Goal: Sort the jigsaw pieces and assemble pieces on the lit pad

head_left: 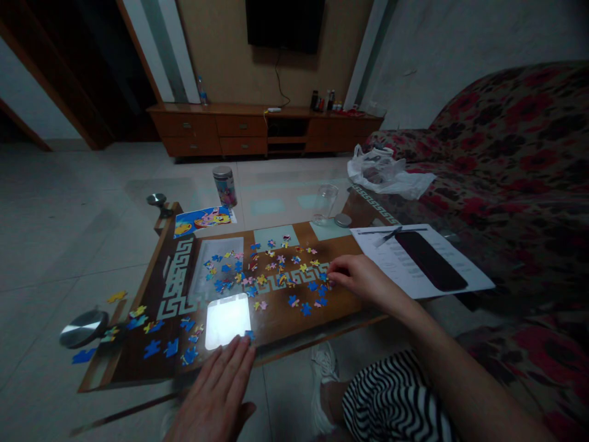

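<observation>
Many jigsaw puzzle pieces (280, 264) in blue, yellow and pink lie spread over the glass-topped coffee table (285, 319). My left hand (221, 380) lies flat at the near edge with its fingers stretched out. At its fingertips are a blue puzzle piece (250, 334) and a bright white rectangle of light (227, 319) on the glass. My right hand (352, 274) is at the right side of the scattered pieces, thumb and fingers pinched together beside several blue pieces (317, 288). Whatever is between those fingertips is too small to make out.
A cartoon picture sheet (202, 221) and a printed tin (224, 186) are at the back left. Behind my right hand stand a clear jar (325, 204) and a round lid (343, 220). To the right are papers (391, 264), a dark phone (430, 261) and a plastic bag (386, 175).
</observation>
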Demonstrator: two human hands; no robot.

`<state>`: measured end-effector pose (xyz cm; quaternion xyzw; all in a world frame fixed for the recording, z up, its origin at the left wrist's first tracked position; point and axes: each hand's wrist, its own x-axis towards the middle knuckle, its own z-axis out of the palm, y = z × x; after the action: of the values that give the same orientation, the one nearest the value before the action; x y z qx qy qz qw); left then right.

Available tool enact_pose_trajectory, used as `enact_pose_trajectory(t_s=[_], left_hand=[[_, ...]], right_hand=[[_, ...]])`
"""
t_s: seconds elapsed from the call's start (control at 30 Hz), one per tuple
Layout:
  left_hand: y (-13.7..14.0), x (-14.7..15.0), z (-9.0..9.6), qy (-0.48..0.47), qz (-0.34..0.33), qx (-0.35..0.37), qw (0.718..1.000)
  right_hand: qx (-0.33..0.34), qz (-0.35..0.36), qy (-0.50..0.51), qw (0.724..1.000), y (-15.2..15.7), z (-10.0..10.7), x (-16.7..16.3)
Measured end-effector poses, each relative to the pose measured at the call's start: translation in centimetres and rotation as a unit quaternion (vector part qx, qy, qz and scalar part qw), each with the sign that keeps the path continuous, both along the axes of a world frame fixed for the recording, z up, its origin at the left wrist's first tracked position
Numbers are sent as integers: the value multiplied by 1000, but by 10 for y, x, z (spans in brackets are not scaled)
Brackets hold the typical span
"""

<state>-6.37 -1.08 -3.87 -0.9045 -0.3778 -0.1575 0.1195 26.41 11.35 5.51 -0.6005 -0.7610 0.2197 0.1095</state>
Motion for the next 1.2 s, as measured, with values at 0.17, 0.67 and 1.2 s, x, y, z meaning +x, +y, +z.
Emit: enact_pose_trajectory(t_s=[0.17, 0.67, 1.2], left_hand=[[0, -30, -9, 54, 120, -13, 991], [13, -23, 12, 131, 181, -133, 966], [12, -24, 8, 61, 171, -158, 971]], right_hand=[[10, -22, -15, 1000, 3, -1, 10], [2, 33, -9, 999, 8, -16, -14], [28, 33, -32, 999, 0, -14, -49]])
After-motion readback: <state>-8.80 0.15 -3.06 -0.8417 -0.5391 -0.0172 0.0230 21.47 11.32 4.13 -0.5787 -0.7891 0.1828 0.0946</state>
